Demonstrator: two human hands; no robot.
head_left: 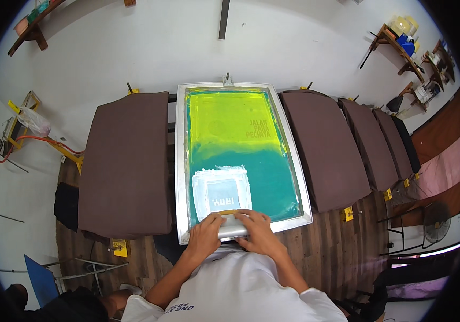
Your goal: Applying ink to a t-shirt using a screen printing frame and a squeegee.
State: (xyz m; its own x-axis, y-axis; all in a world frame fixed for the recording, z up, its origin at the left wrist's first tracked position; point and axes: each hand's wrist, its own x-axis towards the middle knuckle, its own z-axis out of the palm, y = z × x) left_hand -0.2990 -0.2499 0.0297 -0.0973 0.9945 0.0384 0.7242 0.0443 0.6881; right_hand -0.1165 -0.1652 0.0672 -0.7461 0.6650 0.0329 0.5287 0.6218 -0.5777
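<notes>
Both my hands grip a squeegee (232, 231) with a silver handle and a yellowish edge, at the near end of a screen-printing frame (180, 161). My left hand (205, 235) is closed round its left end, and my right hand (256, 231) wraps its right end, fingers over the top. The mesh (240, 172) is green, with a yellow-green area and lettering at the far end. Just beyond the squeegee, white ink (200, 188) borders a pale square with lettering. The squeegee's lower edge is partly hidden by my fingers.
Brown fabric-covered boards stand left (125, 161) and right (326, 150) of the frame, with several more further right. A hinge clamp (228, 80) holds the frame's far edge. At lower left, another person's leg (115, 301) shows near a metal stand (88, 272). A fan (437, 222) stands at right.
</notes>
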